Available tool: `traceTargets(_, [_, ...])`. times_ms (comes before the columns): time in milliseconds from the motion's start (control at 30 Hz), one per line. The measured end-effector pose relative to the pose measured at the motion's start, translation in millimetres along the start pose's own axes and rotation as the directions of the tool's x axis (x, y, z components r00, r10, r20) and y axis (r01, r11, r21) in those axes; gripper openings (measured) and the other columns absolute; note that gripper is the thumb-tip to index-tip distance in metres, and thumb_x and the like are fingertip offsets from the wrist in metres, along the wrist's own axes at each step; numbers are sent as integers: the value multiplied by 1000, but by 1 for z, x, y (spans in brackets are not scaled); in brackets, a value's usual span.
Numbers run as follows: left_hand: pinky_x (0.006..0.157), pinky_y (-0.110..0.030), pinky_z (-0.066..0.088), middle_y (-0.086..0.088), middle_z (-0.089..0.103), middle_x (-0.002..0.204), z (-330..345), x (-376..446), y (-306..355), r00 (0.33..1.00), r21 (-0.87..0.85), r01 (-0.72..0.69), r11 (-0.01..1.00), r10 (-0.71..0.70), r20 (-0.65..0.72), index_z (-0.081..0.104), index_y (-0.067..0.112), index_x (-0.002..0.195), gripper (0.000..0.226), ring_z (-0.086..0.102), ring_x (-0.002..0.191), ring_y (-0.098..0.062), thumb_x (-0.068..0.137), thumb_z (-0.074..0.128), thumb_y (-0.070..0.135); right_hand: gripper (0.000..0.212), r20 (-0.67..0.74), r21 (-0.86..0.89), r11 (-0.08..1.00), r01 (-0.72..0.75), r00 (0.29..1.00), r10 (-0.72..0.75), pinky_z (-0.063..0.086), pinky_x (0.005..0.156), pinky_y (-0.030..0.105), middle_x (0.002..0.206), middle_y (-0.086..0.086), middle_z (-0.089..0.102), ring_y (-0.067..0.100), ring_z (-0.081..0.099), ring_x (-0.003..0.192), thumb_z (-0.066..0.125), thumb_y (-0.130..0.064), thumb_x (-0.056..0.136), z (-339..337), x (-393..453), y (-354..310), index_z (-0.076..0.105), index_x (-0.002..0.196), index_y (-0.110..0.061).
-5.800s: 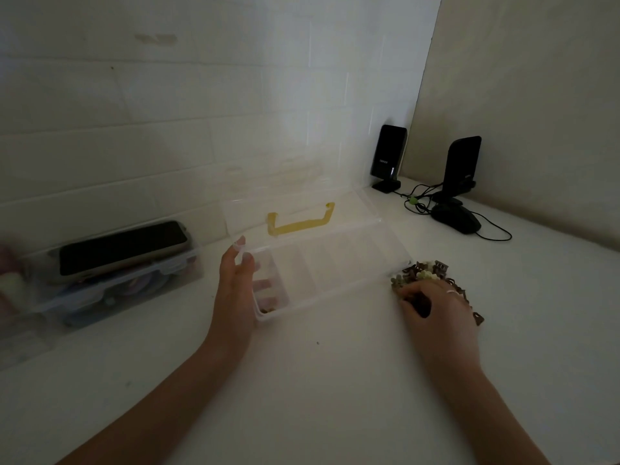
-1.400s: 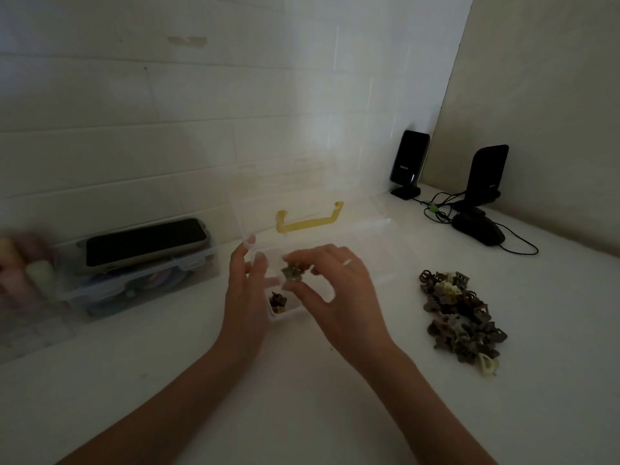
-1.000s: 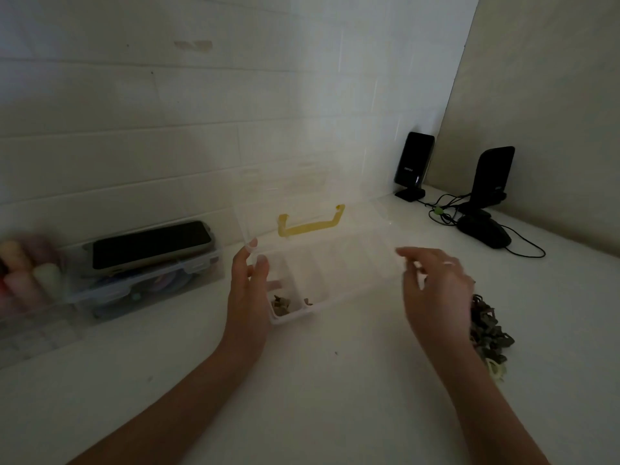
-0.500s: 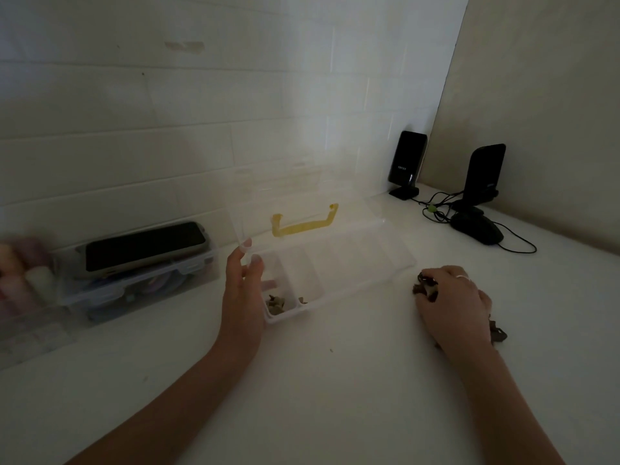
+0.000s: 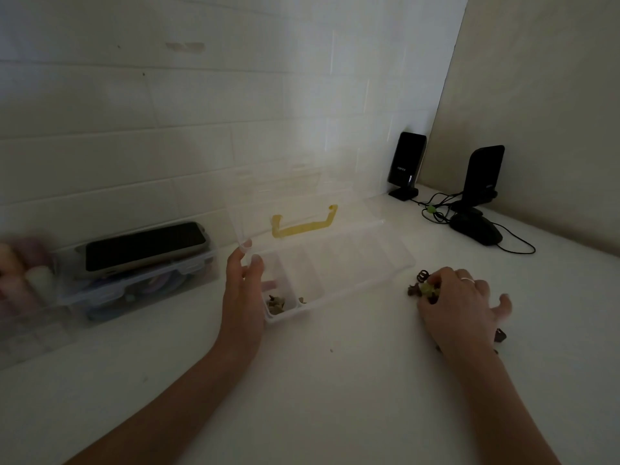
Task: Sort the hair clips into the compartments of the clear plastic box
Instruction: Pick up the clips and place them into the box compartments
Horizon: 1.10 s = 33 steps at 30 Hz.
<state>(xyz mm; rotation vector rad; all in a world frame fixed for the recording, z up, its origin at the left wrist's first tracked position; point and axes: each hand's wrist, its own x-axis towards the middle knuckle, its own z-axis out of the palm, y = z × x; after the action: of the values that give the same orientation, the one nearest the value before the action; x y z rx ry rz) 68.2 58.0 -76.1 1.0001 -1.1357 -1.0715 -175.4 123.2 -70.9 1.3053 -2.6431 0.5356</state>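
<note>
**Right hand back on the clip pile**

The right hand [image 5: 459, 307] has left the box [image 5: 335, 263] and now lies on the hair clips [image 5: 423, 286], fingers curled round a pale green one. The left hand [image 5: 243, 286] still pinches the box's near-left corner; a few clips lie just beside it. Behind that hand, a phone [image 5: 144, 245] rests on a storage case [image 5: 134, 283].

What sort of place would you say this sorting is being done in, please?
Probably a desk or counter corner in a home. A white surface meets a white tiled wall, with two black desktop speakers and a computer mouse in the corner and a phone lying on a storage box.
</note>
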Motion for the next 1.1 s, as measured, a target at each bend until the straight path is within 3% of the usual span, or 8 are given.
traceTargets(167, [62, -30, 48, 8, 56, 99, 0, -1, 1, 1000, -16, 2, 1000, -1, 9, 43, 46, 116, 23, 63, 82, -15, 99, 35, 32, 12, -17, 28, 998, 48, 999, -48, 10, 108, 57, 98, -5, 58, 22, 41, 115, 54, -20, 84, 0, 0, -2, 51, 93, -27])
traceTargets(333, [48, -16, 47, 9, 56, 99, 0, -2, 3, 1000, -27, 14, 1000, -13, 6, 44, 52, 108, 23, 63, 80, -13, 100, 36, 32, 10, -50, 159, 979, 127, 991, -120, 5, 110, 49, 91, -2, 62, 20, 41, 120, 58, -20, 85, 0, -1, 0, 52, 86, -28])
traceTargets(467, [58, -28, 47, 8, 57, 101, 0, -1, 1, 1000, -24, 16, 1000, -16, 1, 44, 50, 112, 23, 63, 82, -14, 99, 36, 32, 15, -166, 290, 935, 206, 973, -163, 20, 103, 42, 77, -10, 56, 19, 53, 95, 62, -15, 81, -2, -1, -1, 52, 87, -25])
traceTargets(567, [70, -37, 49, 6, 56, 102, 0, -1, 1, 1000, -23, 12, 1000, -12, 1, 43, 46, 118, 24, 63, 83, -16, 99, 36, 33, 24, -108, 281, 940, 195, 979, -170, 20, 103, 41, 94, -9, 62, 18, 50, 107, 61, -19, 83, -3, -2, -4, 56, 104, -30])
traceTargets(667, [62, -31, 52, 7, 56, 101, 0, 0, 0, 1000, -22, 19, 1000, -19, -5, 43, 46, 117, 23, 63, 82, -15, 99, 35, 32, 31, 21, 188, 963, 191, 980, -198, 3, 112, 50, 114, -3, 61, 16, 40, 125, 51, -23, 89, 0, -4, -4, 56, 117, -35])
traceTargets(800, [70, -35, 50, 7, 56, 101, 0, 1, -1, 999, -19, 29, 999, -30, -13, 43, 43, 120, 25, 63, 83, -16, 99, 35, 32, 28, 49, 143, 963, 228, 970, -237, -3, 112, 55, 111, -8, 64, 14, 45, 121, 45, -24, 93, 0, -4, -3, 58, 114, -37])
traceTargets(933, [77, -43, 50, 8, 57, 103, 0, 1, -1, 999, -14, 32, 999, -32, -13, 42, 42, 123, 26, 64, 86, -19, 100, 35, 33, 16, -72, 281, 930, 237, 971, -226, 6, 112, 49, 87, -20, 61, 13, 55, 105, 57, -30, 89, -5, -4, -4, 63, 102, -37])
traceTargets(1100, [65, -33, 51, 6, 57, 102, -1, 1, -1, 999, -31, 40, 999, -41, -15, 43, 42, 121, 26, 64, 83, -15, 99, 37, 31, 22, -86, 594, 757, 272, 957, -276, 42, 94, 47, 77, -29, 59, 9, 59, 88, 76, -30, 73, -16, -5, -9, 61, 86, -40])
